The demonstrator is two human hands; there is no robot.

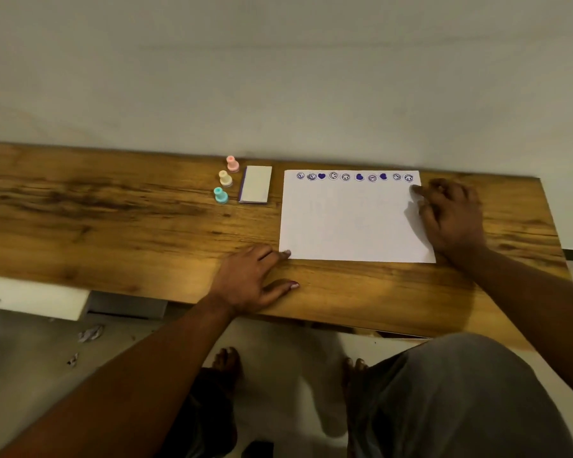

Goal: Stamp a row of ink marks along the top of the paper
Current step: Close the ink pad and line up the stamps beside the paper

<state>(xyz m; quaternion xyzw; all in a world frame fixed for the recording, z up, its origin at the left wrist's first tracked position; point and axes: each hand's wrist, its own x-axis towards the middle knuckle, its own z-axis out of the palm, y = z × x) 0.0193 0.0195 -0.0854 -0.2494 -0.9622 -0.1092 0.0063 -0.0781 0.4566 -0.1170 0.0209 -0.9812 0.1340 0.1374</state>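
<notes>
Judging the row of ink marks (354, 176) complete along the far edge of the paper (351, 223), I see both hands empty: left hand (248, 279) flat at its near-left corner, right hand (450, 216) relaxed on its right edge (stamps (225, 178) stand leftward, nearer the left hand).

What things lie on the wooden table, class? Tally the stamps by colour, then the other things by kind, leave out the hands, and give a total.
Pink stamp: 1
Cream stamp: 1
Teal stamp: 1
Ink pad: 1
Sheet of paper: 1
Total: 5
</notes>
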